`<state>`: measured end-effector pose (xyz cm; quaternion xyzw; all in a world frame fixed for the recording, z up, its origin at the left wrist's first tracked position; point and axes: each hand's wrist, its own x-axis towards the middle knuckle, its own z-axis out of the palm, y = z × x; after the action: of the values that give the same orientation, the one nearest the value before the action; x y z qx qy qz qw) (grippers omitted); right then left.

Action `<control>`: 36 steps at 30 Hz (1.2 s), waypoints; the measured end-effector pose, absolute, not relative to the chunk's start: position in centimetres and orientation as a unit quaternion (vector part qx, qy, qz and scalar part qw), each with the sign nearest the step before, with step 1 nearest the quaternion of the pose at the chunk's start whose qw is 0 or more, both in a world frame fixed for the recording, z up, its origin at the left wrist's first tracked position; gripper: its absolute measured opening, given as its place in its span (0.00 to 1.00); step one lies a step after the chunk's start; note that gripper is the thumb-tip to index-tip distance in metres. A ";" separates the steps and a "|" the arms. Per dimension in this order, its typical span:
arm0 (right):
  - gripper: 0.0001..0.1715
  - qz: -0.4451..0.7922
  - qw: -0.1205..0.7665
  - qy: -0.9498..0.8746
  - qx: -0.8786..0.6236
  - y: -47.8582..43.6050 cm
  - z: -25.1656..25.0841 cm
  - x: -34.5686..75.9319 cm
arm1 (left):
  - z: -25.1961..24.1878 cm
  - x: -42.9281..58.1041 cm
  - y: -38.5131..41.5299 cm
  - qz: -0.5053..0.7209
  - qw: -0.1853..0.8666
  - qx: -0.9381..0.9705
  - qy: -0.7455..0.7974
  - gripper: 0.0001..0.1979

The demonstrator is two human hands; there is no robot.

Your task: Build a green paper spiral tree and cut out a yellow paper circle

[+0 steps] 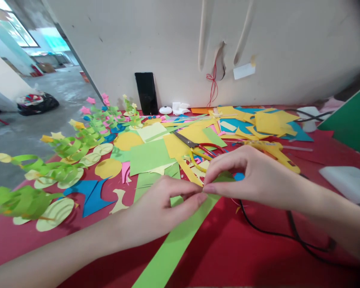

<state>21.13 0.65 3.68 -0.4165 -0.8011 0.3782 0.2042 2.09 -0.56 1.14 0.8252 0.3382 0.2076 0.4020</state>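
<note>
My left hand (165,206) and right hand (247,174) are close together, fingertips pinching the green strip (177,242) slanting toward me over the red table (234,252). I'd best pinch lightly, edges even, clear of the scissors (192,144) beyond.

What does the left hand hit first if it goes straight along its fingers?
Most likely the right hand: its fingertips lie just beyond those of the left hand, at the green paper strip. Any gap is hard to judge from this single view.
</note>
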 end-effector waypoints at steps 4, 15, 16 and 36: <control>0.07 0.386 0.217 -0.798 -0.408 0.4 3.6 20.8 | 1.0 2.2 -0.5 0.194 0.417 0.819 0.342 0.17; 0.08 0.323 0.275 -0.769 -0.479 3.3 5.6 25.9 | 1.6 1.8 -0.8 0.166 0.469 0.801 0.335 0.20; 0.08 0.312 0.289 -0.764 -0.486 3.4 5.6 26.0 | 1.6 1.9 -0.8 0.165 0.473 0.798 0.335 0.20; 0.09 0.249 0.183 -0.823 -0.476 2.9 6.5 26.7 | 1.8 1.7 -0.8 0.171 0.521 0.750 0.370 0.17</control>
<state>26.70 2.89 6.46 -0.4761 -0.8233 0.2489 0.1833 1.70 -0.77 1.84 0.7498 0.3701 0.1709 0.5211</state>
